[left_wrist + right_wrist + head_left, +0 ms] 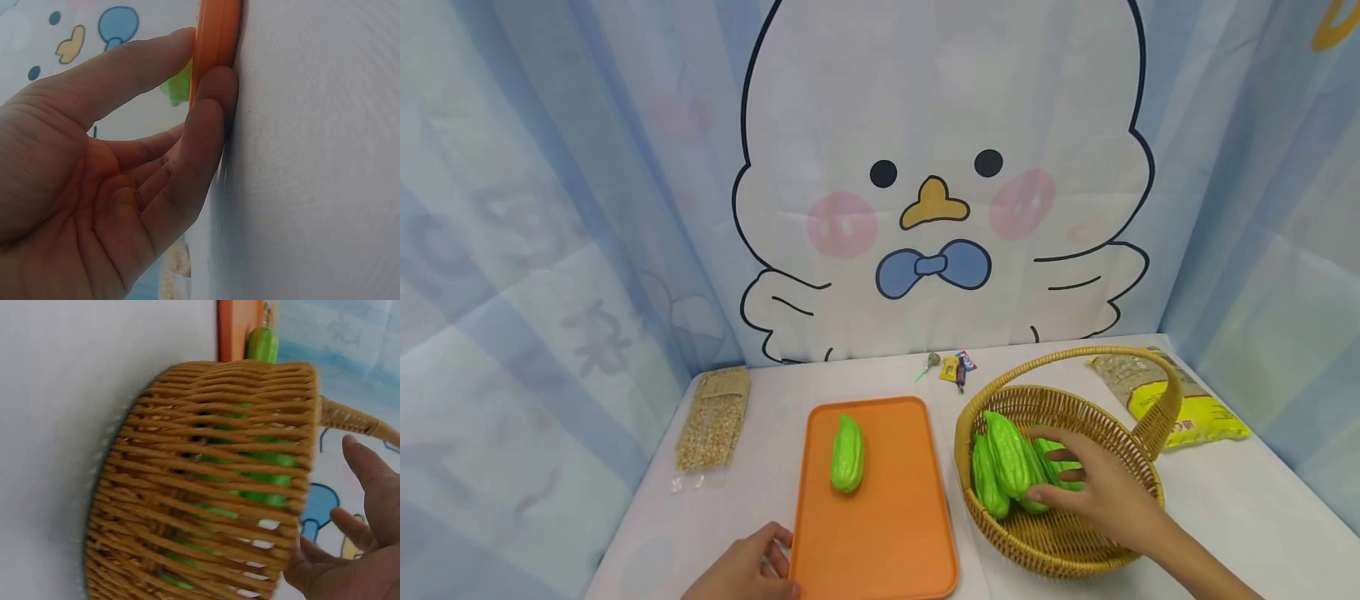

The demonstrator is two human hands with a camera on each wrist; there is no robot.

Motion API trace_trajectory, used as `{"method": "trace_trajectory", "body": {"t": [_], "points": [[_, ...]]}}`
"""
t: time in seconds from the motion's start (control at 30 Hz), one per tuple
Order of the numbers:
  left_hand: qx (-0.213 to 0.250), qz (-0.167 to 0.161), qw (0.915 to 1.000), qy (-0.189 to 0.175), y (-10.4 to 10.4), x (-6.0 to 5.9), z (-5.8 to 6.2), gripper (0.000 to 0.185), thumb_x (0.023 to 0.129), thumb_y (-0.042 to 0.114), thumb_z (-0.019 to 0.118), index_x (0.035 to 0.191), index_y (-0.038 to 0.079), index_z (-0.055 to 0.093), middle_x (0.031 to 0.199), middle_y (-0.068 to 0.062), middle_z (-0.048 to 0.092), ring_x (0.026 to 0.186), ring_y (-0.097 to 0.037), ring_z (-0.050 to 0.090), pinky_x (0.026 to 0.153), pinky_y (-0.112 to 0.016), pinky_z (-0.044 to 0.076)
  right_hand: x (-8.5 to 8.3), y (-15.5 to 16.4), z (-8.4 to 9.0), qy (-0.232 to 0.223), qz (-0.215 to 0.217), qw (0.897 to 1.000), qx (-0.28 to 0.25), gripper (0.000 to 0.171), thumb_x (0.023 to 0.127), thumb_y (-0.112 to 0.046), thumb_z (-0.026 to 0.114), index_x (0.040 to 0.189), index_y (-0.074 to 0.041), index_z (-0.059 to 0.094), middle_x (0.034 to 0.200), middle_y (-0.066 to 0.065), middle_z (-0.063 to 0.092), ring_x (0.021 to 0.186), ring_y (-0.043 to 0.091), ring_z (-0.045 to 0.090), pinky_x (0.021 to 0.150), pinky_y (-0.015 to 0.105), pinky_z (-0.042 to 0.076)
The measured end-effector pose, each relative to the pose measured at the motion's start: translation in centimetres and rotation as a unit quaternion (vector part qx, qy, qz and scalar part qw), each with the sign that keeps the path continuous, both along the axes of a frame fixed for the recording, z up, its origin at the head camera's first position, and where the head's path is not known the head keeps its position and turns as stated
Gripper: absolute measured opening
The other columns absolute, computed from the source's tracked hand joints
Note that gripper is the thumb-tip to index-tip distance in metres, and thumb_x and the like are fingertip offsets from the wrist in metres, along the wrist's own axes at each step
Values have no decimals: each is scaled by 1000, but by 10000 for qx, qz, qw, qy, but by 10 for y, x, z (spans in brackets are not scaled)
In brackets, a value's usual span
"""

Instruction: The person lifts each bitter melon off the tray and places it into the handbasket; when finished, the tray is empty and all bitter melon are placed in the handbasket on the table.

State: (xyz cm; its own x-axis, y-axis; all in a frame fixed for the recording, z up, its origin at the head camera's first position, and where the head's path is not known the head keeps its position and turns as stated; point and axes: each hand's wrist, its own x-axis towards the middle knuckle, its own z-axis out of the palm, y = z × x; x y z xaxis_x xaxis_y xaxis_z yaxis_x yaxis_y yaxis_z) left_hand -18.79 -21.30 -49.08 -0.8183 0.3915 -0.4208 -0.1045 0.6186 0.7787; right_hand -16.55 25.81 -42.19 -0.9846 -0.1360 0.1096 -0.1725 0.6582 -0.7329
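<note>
On the left side, my left hand (749, 564) pinches the near left edge of an orange tray (880, 542), thumb on top and fingertips at its outer side and underside (195, 125). One green bitter melon (847, 454) lies on the tray's upper left part. To the right stands a wicker basket (1060, 562) with several bitter melons (1011, 454) inside. Over the basket's opening hovers my right hand (1108, 492), fingers spread around the melons, with no grip visible. In the right wrist view the basket wall (206, 462) hides most of the melons.
The basket's tall handle (1075, 354) arches over its far side. A bag of grain (713, 421) lies far left, a yellow-labelled bag (1180, 408) behind the basket. Small wrapped sweets (951, 368) and a lollipop (932, 361) lie at the back by the printed curtain (940, 317).
</note>
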Motion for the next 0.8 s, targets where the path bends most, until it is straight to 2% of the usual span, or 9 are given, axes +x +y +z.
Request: {"method": "trace_trajectory", "body": {"t": [0.1,0.23,0.33,0.47,0.57,0.8], "points": [[-3,-51,10000,78,-1,0,1,46,82,20,82,115,3,54,86,-4,58,74,-20,59,66,-37,49,9,-7,10,348,21,9993,139,71,79,-47,80,137,-15,53,134,14,51,110,35,59,77,35,55],[-67,-12,10000,29,0,0,1,47,82,21,82,115,4,54,86,-4,58,74,-20,58,66,-37,49,23,-23,23,498,276,9983,111,69,79,-48,80,134,-16,55,129,8,52,105,27,60,76,33,55],[-118,63,9999,-48,1,0,1,46,82,21,82,115,4,54,87,-4,58,74,-20,58,66,-37,48,34,-38,31,240,619,9978,1,65,80,-48,79,132,-19,53,123,5,55,98,19,62,76,32,55],[-118,109,9998,-91,2,1,1,46,82,21,82,115,4,54,86,-4,58,74,-20,58,66,-37,48,44,-61,40,-252,1081,9937,-172,61,84,-48,76,133,-23,52,118,1,55,96,15,60,80,32,54],[-37,48,10000,-44,0,0,0,47,81,22,83,114,4,54,86,-5,59,73,-20,58,65,-36,48,44,-80,41,-338,1348,9894,-433,58,86,-47,75,135,-28,51,120,-3,54,100,15,58,83,32,52],[155,-256,9993,217,-6,-2,-4,48,82,24,83,114,4,54,85,-2,59,73,-20,59,65,-35,48,29,-124,28,192,1864,9691,-1602,51,89,-27,76,134,-29,53,128,-3,55,104,16,59,85,34,52]]}}
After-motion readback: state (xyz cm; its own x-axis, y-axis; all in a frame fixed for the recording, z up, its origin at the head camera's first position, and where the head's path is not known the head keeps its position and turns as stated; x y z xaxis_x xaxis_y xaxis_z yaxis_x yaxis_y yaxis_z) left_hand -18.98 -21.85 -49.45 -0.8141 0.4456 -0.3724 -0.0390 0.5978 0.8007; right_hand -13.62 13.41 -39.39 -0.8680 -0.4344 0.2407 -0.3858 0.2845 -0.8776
